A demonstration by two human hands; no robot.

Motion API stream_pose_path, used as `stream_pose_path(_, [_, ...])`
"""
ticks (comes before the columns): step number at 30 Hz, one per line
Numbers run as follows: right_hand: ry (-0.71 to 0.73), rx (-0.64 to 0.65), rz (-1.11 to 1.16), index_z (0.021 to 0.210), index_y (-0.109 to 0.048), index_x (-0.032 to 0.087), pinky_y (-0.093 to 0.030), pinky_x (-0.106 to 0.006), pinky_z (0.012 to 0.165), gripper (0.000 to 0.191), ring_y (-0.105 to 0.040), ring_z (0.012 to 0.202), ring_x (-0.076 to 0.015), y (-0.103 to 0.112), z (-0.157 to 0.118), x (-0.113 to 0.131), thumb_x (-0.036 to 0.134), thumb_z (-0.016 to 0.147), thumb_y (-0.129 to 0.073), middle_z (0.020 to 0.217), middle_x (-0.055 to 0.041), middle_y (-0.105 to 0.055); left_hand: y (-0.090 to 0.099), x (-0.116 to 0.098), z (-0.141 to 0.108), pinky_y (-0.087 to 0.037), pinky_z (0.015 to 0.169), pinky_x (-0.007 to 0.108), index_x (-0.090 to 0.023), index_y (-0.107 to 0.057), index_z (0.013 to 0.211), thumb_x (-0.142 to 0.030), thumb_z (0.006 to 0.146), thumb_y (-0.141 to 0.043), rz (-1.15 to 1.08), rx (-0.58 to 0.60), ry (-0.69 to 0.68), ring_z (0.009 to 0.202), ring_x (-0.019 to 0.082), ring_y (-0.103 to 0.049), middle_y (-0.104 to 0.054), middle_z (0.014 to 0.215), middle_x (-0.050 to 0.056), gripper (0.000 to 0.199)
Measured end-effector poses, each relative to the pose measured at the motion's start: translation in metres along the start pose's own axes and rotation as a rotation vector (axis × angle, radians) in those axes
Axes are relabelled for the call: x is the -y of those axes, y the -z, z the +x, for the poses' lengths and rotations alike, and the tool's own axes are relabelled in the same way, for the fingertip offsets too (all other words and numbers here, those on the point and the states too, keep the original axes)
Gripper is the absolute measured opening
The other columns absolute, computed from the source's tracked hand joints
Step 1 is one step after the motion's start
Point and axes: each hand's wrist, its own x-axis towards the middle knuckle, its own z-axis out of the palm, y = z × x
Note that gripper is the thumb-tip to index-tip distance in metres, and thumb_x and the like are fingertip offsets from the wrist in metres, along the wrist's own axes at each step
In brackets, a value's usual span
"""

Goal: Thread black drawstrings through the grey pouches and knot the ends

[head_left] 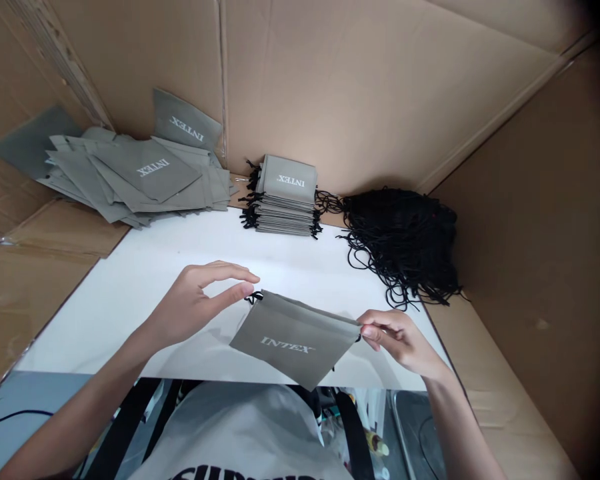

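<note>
A grey drawstring pouch (285, 327) with white INTEX lettering hangs tilted over the front part of the white table. My right hand (397, 337) pinches its upper right corner, where a bit of black cord shows. At the upper left corner a small black cord loop (253, 297) sticks out. Just beside that loop is my left hand (207, 293), its fingers stretched and the thumb slightly apart from them. Nothing shows between the left thumb and fingers.
Loose grey INTEX pouches (145, 173) lie heaped at the back left. A neat stack of corded pouches (287, 200) stands at the back middle. Right of it lies a pile of black cords (405, 240). Cardboard walls (330, 87) enclose the white table (105, 313).
</note>
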Motion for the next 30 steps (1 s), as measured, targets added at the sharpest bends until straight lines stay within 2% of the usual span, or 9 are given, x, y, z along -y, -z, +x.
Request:
stream_pose_path(2, [-0.001, -0.008, -0.02, 0.069, -0.056, 0.017, -0.027, -0.025, 0.05, 0.039, -0.04, 0.05, -0.0102, -0.001, 0.001, 0.002, 0.041, 0.099, -0.05, 0.054, 0.0023, -0.048, -0.001, -0.003, 0.003, -0.054, 0.076, 0.023, -0.027, -0.076, 0.09, -0.042, 0.089, -0.063, 0.013, 0.061, -0.017, 0.105, 0.02, -0.065, -0.074, 0.104, 0.0, 0.019])
stream_pose_path(4, [-0.001, -0.02, -0.044, 0.069, -0.056, 0.017, -0.028, -0.025, 0.05, 0.039, -0.042, 0.051, -0.0107, -0.001, 0.0, 0.003, 0.041, 0.099, -0.05, 0.055, 0.0018, -0.05, -0.001, -0.005, 0.005, -0.05, 0.059, 0.021, -0.025, -0.075, 0.085, -0.04, 0.09, -0.062, 0.029, 0.12, -0.017, 0.1, 0.02, -0.066, -0.074, 0.101, 0.001, 0.021])
stream_pose_path(6, [-0.002, -0.032, -0.071, 0.07, -0.057, 0.017, -0.03, -0.025, 0.051, 0.038, -0.044, 0.052, -0.0114, -0.001, -0.001, 0.005, 0.041, 0.099, -0.05, 0.055, 0.0012, -0.051, -0.002, -0.007, 0.007, -0.045, 0.051, 0.021, -0.025, -0.075, 0.085, -0.039, 0.091, -0.06, 0.045, 0.164, -0.03, 0.094, 0.02, -0.067, -0.074, 0.099, 0.002, 0.021])
stream_pose_path(12, [0.026, -0.011, -0.181, 0.071, -0.056, 0.018, -0.036, -0.025, 0.053, 0.036, -0.049, 0.054, -0.0123, -0.004, -0.001, 0.011, 0.035, 0.101, -0.047, 0.059, -0.0001, -0.055, -0.006, -0.009, 0.007, -0.044, 0.054, 0.022, -0.021, -0.07, 0.085, -0.034, 0.093, -0.056, 0.007, 0.199, -0.076, 0.081, 0.017, -0.065, -0.072, 0.089, 0.003, 0.021])
stream_pose_path(16, [0.177, -0.006, -0.298, 0.077, -0.058, 0.018, -0.04, -0.023, 0.057, 0.026, -0.055, 0.058, -0.0125, -0.01, -0.001, 0.018, 0.023, 0.1, -0.047, 0.066, -0.0012, -0.061, -0.007, -0.004, 0.008, -0.047, 0.063, 0.024, -0.019, -0.063, 0.081, -0.035, 0.094, -0.054, -0.107, 0.192, -0.017, 0.074, 0.015, -0.06, -0.068, 0.084, 0.003, 0.022])
stream_pose_path(19, [0.311, -0.114, -0.487, 0.084, -0.059, 0.019, -0.04, -0.024, 0.059, 0.018, -0.054, 0.061, -0.0131, -0.014, -0.006, 0.022, 0.011, 0.097, -0.048, 0.072, -0.0026, -0.066, -0.005, 0.0, 0.006, -0.045, 0.061, 0.024, -0.019, -0.061, 0.081, -0.037, 0.094, -0.053, -0.1, 0.162, 0.02, 0.07, 0.014, -0.055, -0.066, 0.082, 0.003, 0.024])
stream_pose_path(23, [0.414, -0.263, -0.632, 0.095, -0.058, 0.019, -0.04, -0.025, 0.059, 0.024, -0.052, 0.061, -0.0135, -0.02, -0.012, 0.025, -0.001, 0.091, -0.048, 0.081, -0.004, -0.071, 0.001, 0.001, 0.004, -0.047, 0.066, 0.024, -0.019, -0.062, 0.082, -0.037, 0.095, -0.054, -0.074, 0.186, -0.004, 0.075, 0.014, -0.058, -0.067, 0.085, 0.003, 0.023])
stream_pose_path(26, [0.465, -0.351, -0.647, 0.096, -0.059, 0.02, -0.04, -0.026, 0.057, 0.027, -0.051, 0.059, -0.0136, -0.023, -0.013, 0.026, -0.004, 0.088, -0.049, 0.082, -0.0042, -0.072, 0.006, -0.001, 0.005, -0.051, 0.069, 0.023, -0.02, -0.065, 0.088, -0.038, 0.094, -0.055, -0.069, 0.202, -0.025, 0.078, 0.015, -0.062, -0.069, 0.087, 0.003, 0.022])
stream_pose_path(30, [0.497, -0.426, -0.674, 0.099, -0.062, 0.02, -0.038, -0.027, 0.052, 0.027, -0.049, 0.055, -0.014, -0.028, -0.01, 0.028, -0.001, 0.088, -0.049, 0.075, -0.0045, -0.071, 0.006, -0.002, 0.007, -0.056, 0.073, 0.024, -0.025, -0.072, 0.101, -0.042, 0.082, -0.071, -0.075, 0.193, -0.014, 0.084, 0.018, -0.068, -0.074, 0.096, 0.003, 0.025])
